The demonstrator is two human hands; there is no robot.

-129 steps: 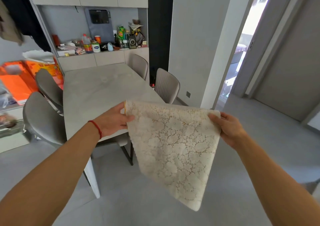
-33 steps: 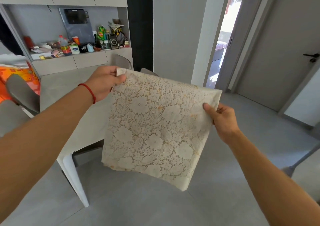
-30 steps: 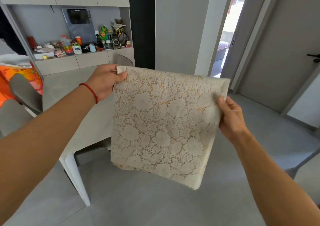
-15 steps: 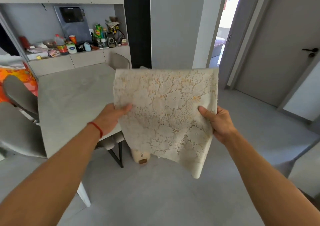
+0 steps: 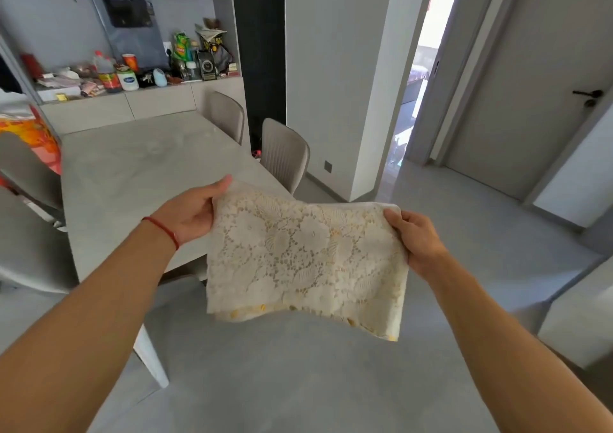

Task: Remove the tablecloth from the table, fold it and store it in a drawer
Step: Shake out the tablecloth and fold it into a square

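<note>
Head cam: folded cream floral lace tablecloth held up in the air over the floor, just off the near edge of the grey stone-look table. Left hand pinches its 10 o'clock corner, right hand clamps the 2 o'clock one. Layers hang slightly uneven, yellowish trim at the bottom.

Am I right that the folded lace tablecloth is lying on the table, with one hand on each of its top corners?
Not quite. The head view shows the tablecloth held in the air in front of the table, not lying on it. The left hand and the right hand do grip its top corners.
</note>
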